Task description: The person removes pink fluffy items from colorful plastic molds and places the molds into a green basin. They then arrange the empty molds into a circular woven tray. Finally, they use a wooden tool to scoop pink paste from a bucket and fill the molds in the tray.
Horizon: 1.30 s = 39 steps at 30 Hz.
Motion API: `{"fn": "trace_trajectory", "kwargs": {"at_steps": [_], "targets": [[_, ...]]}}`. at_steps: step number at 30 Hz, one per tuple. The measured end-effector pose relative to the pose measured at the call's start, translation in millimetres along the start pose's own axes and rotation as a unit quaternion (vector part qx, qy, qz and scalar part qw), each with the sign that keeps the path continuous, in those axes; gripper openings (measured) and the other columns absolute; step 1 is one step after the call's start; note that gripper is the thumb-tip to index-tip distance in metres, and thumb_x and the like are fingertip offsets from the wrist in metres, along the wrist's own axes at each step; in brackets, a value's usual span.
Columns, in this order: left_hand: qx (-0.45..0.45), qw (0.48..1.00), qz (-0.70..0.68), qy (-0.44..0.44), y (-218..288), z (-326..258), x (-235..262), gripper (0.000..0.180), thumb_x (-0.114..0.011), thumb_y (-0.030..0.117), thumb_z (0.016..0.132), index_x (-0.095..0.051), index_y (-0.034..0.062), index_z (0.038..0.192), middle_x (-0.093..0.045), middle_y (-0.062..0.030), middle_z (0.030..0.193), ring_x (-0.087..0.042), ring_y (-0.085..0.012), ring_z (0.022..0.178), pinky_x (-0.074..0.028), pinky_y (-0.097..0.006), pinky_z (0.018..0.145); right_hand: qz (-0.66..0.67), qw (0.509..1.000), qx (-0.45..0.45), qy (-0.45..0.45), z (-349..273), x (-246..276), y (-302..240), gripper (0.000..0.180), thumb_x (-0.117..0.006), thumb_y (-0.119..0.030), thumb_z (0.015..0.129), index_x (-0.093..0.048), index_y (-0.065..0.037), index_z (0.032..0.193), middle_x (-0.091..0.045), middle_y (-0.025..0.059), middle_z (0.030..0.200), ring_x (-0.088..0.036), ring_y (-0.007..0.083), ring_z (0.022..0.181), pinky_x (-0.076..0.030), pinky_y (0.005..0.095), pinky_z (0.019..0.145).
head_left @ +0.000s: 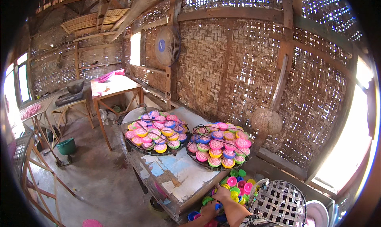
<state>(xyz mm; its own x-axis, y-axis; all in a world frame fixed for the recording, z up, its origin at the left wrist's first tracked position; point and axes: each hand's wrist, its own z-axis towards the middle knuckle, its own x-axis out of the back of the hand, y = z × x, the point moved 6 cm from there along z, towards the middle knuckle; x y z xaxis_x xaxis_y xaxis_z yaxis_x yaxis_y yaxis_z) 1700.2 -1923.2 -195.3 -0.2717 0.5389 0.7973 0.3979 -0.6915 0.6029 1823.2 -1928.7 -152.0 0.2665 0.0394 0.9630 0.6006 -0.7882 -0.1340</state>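
A heap of small plastic cups (240,183) in green, pink, yellow and blue lies below the near end of the low table. My right hand (222,193) reaches into this heap from the lower edge, its fingers hidden among the cups. Lower and to the left, my left hand (208,211) has its fingers closed at a blue cup (218,206). More blue and pink cups lie beneath the hands. On the table, two round dark racks carry many coloured cups filled with pink strands, a left group (158,131) and a right group (219,144).
The worn low table (186,177) stands ahead of me. An open-weave dark tray (278,203) and a pale tub (317,213) are at my right. Further left are a wooden table (119,88) with pink cloth, a green bucket (66,146) and a slatted stand (39,167). A fan (166,45) hangs by the woven wall.
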Motion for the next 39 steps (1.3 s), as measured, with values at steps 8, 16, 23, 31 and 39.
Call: {"fn": "trace_trajectory", "kwargs": {"at_steps": [8,16,23,31,39], "targets": [[-0.086,0.969,-0.138,0.189,1,2,19,0.053,-0.067,0.029,0.077,-0.047,0.0056,0.120,-0.054,-0.0202,0.114,-0.054,-0.0367,0.102,-0.046,-0.042,0.086,-0.068,0.991,0.096,-0.060,-24,87,-4,0.079,-0.071,-0.050,0.056,-0.053,-0.009,0.122,-0.062,0.0158,0.110,-0.059,0.0312,0.104,-0.049,0.0403,0.086],[-0.191,0.908,-0.260,0.267,82,-25,97,0.049,-0.066,0.027,0.082,-0.047,0.0015,0.120,-0.054,-0.0174,0.113,-0.052,-0.0327,0.108,-0.041,-0.040,0.093,0.268,0.913,0.156,0.266,-154,197,61,0.056,-0.080,-0.019,0.058,-0.055,-0.007,0.107,-0.062,0.0117,0.089,-0.061,0.0240,0.079,-0.049,0.0354,0.072],[-0.069,0.837,-0.535,-0.094,142,-17,62,0.050,-0.065,0.041,0.082,-0.054,0.0013,0.110,-0.062,-0.0117,0.099,-0.060,-0.0177,0.089,-0.048,-0.032,0.081,0.552,0.779,-0.025,0.296,-253,128,186,0.035,-0.071,-0.013,0.074,-0.052,-0.007,0.102,-0.056,0.0029,0.091,-0.055,0.0128,0.085,-0.046,0.0276,0.074],[-0.288,0.940,-0.180,-0.032,216,-39,59,0.038,-0.063,0.037,0.084,-0.061,0.0003,0.092,-0.063,-0.0182,0.092,-0.061,-0.0307,0.082,-0.049,-0.037,0.073,0.555,0.774,-0.089,0.290,-324,98,213,0.041,-0.071,-0.017,0.079,-0.053,-0.006,0.114,-0.057,0.0086,0.108,-0.057,0.0180,0.101,-0.047,0.0312,0.087],[-0.280,0.951,-0.108,-0.071,230,-41,58,0.025,-0.064,0.028,0.081,-0.063,0.0033,0.087,-0.064,-0.0173,0.084,-0.061,-0.0351,0.079,-0.049,-0.042,0.069,0.350,0.877,-0.024,0.330,-345,121,185,0.057,-0.075,-0.026,0.073,-0.051,-0.011,0.123,-0.051,0.0136,0.118,-0.053,0.0265,0.108,-0.050,0.0349,0.083]]}}
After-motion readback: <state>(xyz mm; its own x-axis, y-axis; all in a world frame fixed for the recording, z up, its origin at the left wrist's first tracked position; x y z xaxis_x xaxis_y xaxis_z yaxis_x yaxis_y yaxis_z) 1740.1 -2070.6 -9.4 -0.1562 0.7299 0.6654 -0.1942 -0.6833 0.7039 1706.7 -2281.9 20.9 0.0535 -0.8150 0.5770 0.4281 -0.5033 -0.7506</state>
